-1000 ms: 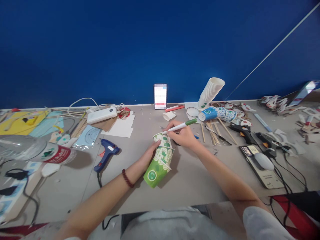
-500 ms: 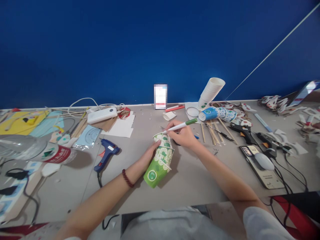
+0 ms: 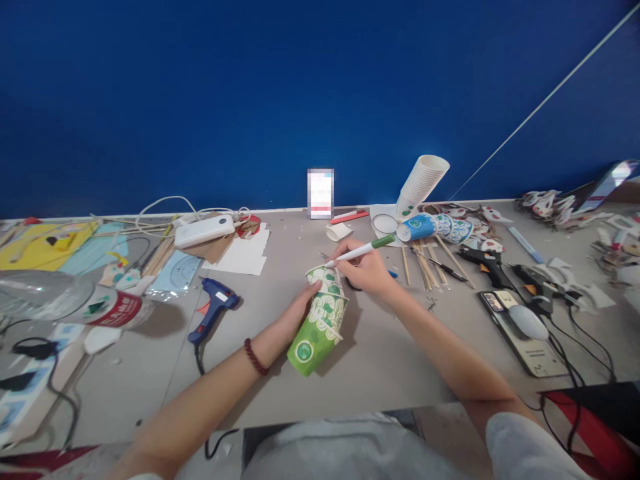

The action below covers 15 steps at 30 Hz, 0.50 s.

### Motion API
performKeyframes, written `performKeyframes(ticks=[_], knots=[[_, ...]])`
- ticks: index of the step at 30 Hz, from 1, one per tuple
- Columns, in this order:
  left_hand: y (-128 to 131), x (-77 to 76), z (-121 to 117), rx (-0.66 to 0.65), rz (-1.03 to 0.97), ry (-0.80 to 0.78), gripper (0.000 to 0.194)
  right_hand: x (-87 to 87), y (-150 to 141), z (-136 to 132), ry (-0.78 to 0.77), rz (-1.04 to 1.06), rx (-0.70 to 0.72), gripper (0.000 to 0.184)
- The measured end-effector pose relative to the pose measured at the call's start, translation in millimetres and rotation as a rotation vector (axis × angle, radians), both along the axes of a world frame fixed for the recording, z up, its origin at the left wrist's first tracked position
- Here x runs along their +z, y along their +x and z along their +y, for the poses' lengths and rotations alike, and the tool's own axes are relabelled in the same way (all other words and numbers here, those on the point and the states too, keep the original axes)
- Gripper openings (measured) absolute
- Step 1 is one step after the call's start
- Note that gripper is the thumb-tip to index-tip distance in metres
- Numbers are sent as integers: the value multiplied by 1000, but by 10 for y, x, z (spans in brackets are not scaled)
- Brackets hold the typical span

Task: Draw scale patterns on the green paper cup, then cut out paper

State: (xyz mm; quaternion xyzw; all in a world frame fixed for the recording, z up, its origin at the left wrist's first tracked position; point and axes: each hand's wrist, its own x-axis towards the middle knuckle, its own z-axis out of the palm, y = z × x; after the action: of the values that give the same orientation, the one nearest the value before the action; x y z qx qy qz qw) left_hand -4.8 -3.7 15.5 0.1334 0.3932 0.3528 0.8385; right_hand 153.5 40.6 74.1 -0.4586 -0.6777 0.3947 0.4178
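Several green-and-white patterned paper cups (image 3: 326,313) are joined end to end in a slightly curved piece, its plain green end tilted toward me. My left hand (image 3: 301,303) is closed around the left side of this piece. A white marker with a green end (image 3: 359,251) is pinched in my right hand (image 3: 367,270). Its tip is at the far, scalloped end of the cups, where the exact contact is too small to tell. Just beyond lies a small curved white paper piece (image 3: 339,231).
A blue glue gun (image 3: 215,308) and a large plastic bottle (image 3: 75,300) lie to the left. On the right are blue paper cups (image 3: 420,227), a tall stack of white cups (image 3: 424,183), wooden sticks (image 3: 425,267), black glue guns (image 3: 487,265) and a phone under a mouse (image 3: 529,323).
Almost nothing differs. The marker and my right hand have shifted very slightly at the cups' far end, while my left hand keeps its hold.
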Motion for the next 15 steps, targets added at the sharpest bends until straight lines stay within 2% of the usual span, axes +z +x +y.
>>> performKeyframes(ticks=[5,15], knots=[[11,52,2,-2,4,-8,37,6,0,-1,1,10,-1,7],[6,49,3,-3,-10,8,37,7,10,0,-51,38,4,4]])
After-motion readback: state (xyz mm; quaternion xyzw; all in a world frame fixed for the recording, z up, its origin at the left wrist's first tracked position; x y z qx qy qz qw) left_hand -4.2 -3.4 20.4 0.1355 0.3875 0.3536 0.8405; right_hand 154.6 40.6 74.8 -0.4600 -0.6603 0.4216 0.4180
